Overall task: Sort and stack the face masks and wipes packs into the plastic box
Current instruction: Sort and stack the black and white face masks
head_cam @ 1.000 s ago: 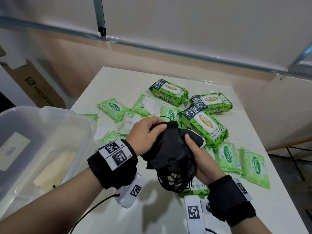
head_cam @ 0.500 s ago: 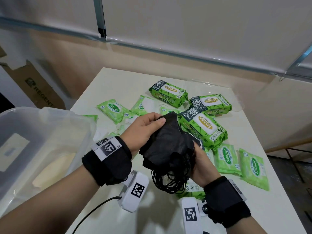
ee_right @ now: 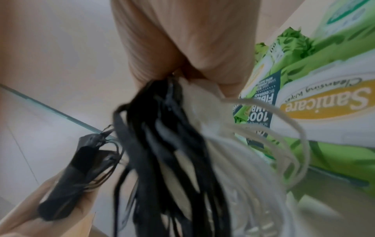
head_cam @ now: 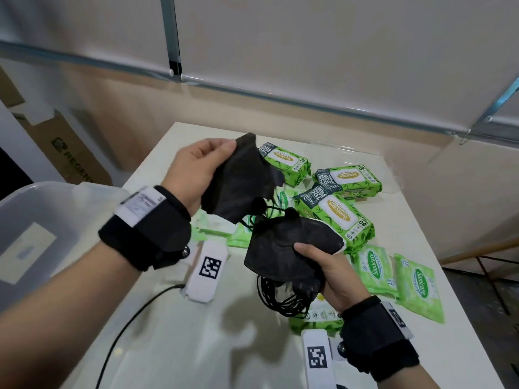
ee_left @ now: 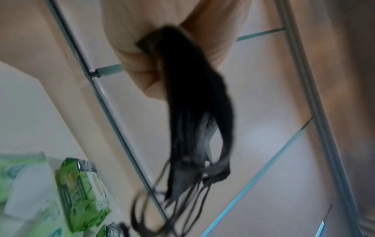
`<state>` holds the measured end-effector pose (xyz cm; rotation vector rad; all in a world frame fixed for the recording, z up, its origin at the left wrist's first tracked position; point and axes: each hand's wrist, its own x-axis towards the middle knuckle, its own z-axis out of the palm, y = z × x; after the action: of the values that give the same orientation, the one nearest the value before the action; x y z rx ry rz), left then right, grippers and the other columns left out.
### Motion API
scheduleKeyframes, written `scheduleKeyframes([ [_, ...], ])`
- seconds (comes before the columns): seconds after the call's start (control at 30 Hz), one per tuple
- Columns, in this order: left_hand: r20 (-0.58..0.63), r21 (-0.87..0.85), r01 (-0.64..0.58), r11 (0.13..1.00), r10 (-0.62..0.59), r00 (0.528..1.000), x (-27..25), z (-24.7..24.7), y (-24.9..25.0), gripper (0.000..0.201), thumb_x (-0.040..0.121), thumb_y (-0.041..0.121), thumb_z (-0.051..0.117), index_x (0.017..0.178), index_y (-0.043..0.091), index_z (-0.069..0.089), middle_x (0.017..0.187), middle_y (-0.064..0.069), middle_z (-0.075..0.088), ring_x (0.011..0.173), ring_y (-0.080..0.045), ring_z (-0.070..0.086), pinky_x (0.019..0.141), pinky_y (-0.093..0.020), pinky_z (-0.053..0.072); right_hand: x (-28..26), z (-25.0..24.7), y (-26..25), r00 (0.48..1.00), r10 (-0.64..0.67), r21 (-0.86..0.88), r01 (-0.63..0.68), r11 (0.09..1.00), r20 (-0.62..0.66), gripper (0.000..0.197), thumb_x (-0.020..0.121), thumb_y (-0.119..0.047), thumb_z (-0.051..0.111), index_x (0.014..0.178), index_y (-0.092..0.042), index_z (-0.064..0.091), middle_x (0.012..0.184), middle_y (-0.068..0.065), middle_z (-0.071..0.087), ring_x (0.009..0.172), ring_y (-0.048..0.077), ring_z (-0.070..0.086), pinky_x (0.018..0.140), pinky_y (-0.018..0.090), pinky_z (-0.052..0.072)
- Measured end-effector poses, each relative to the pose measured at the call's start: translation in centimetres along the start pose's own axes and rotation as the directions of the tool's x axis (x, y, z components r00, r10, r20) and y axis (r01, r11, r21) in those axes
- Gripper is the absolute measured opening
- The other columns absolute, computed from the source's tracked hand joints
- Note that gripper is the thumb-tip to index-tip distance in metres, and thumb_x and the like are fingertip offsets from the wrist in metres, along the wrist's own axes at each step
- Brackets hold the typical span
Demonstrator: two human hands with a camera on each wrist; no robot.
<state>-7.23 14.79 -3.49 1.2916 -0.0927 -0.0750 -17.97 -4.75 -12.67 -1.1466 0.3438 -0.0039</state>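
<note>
My left hand holds a small bunch of black face masks up above the table; in the left wrist view those black masks hang from the pinch with ear loops dangling. My right hand grips a second stack of black masks lower down, with a white mask edge under it and loops hanging. In the right wrist view black masks and white loops hang from the fingers. The clear plastic box stands at the left.
Three large green wipes packs lie beyond the hands, small green wipes packs to the right and behind. A cardboard box stands at far left. The white table ends near the right packs.
The single bunch held by both hands has split. My left hand has lifted up and left with part of the black masks; my right hand keeps the others lower.
</note>
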Motion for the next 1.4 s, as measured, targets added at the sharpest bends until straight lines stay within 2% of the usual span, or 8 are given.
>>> scheduleKeyframes([
  [0.2, 0.233, 0.071, 0.273, 0.959, -0.283, 0.931, -0.7, -0.8, 1.5, 0.041, 0.067, 0.046, 0.062, 0.082, 0.009, 0.070, 0.081, -0.006, 0.073, 0.070, -0.014, 0.069, 0.069, -0.025, 0.057, -0.6, 0.0, -0.5, 0.998, -0.036, 0.003, 0.036, 0.999, -0.045, 0.022, 0.085, 0.006, 0.060, 0.102, -0.003, 0.068, 0.093, 0.010, 0.075, 0.081, 0.019, 0.072, 0.066, 0.029, 0.059],
  [0.33, 0.371, 0.279, 0.277, 0.920, -0.369, 0.852, -1.6, -1.0, 1.5, 0.017, 0.057, 0.020, 0.084, 0.069, 0.011, 0.075, 0.076, -0.009, 0.073, 0.061, -0.016, 0.068, 0.057, -0.024, 0.056, -0.9, 0.3, -0.9, 0.998, -0.047, 0.030, 0.049, 0.998, -0.041, 0.019, 0.090, -0.002, 0.057, 0.104, -0.007, 0.069, 0.100, 0.008, 0.074, 0.089, 0.018, 0.071, 0.074, 0.028, 0.059],
  [0.5, 0.361, 0.513, 0.233, 0.826, -0.454, 0.815, -1.6, -1.5, 2.2, 0.029, 0.068, 0.016, 0.078, 0.094, 0.008, 0.071, 0.085, -0.011, 0.072, 0.064, -0.017, 0.067, 0.061, -0.024, 0.057, -1.1, -0.3, -1.8, 0.996, 0.037, 0.040, -0.034, 0.999, -0.080, 0.018, 0.091, -0.009, 0.056, 0.105, -0.007, 0.068, 0.091, 0.008, 0.075, 0.076, 0.017, 0.072, 0.060, 0.027, 0.058],
  [0.7, 0.157, 0.835, -0.222, 0.504, 0.168, 0.973, -0.9, -1.2, 3.1, 0.017, 0.079, 0.028, 0.073, 0.091, 0.021, 0.064, 0.077, 0.001, 0.062, 0.076, -0.018, 0.057, 0.072, -0.025, 0.042, -1.9, -0.9, -2.5, 0.995, 0.097, -0.014, -0.097, 0.995, -0.005, 0.023, 0.093, -0.008, 0.050, 0.110, -0.001, 0.064, 0.096, 0.013, 0.072, 0.077, 0.021, 0.070, 0.061, 0.028, 0.058],
  [0.83, 0.350, 0.759, -0.524, 0.386, 0.436, 0.829, -3.3, 1.4, 2.0, 0.021, 0.084, 0.026, 0.067, 0.101, 0.014, 0.068, 0.081, -0.001, 0.065, 0.076, -0.019, 0.058, 0.069, -0.020, 0.037, -2.1, -0.4, -2.7, 0.993, 0.102, -0.045, -0.100, 0.994, 0.057, 0.020, 0.093, -0.004, 0.049, 0.107, 0.000, 0.063, 0.095, 0.016, 0.068, 0.075, 0.022, 0.067, 0.061, 0.030, 0.056],
  [1.0, 0.757, 0.620, -0.766, 0.171, 0.126, 0.641, -6.7, 3.3, -4.3, 0.034, 0.083, 0.034, 0.048, 0.091, 0.007, 0.068, 0.085, -0.010, 0.065, 0.080, -0.027, 0.063, 0.068, -0.033, 0.051, -1.8, 0.4, -2.7, 0.995, 0.045, -0.026, -0.043, 0.999, 0.087, 0.019, 0.092, -0.004, 0.048, 0.102, -0.001, 0.064, 0.095, 0.015, 0.064, 0.084, 0.022, 0.062, 0.070, 0.030, 0.054],
  [1.17, 0.788, 0.500, -0.861, 0.092, 0.365, 0.496, -7.7, 3.5, -7.3, 0.031, 0.086, 0.029, 0.045, 0.078, 0.011, 0.069, 0.068, -0.002, 0.058, 0.065, -0.015, 0.053, 0.045, -0.025, 0.049, -1.7, 0.1, -2.8, 0.995, 0.077, -0.049, -0.075, 0.996, 0.058, 0.011, 0.091, -0.006, 0.052, 0.083, -0.005, 0.060, 0.073, 0.009, 0.055, 0.063, 0.016, 0.056, 0.057, 0.025, 0.048],
  [1.4, 0.772, 0.504, -0.863, 0.031, 0.433, 0.466, -8.2, 3.0, -7.6, 0.018, 0.086, 0.029, 0.048, 0.092, 0.020, 0.063, 0.072, 0.002, 0.063, 0.072, -0.011, 0.045, 0.039, -0.024, 0.046, -1.5, 0.8, -2.5, 0.996, 0.072, -0.083, -0.067, 0.994, 0.060, 0.008, 0.091, -0.005, 0.051, 0.087, -0.005, 0.057, 0.065, 0.005, 0.054, 0.056, 0.013, 0.055, 0.050, 0.022, 0.046],
])
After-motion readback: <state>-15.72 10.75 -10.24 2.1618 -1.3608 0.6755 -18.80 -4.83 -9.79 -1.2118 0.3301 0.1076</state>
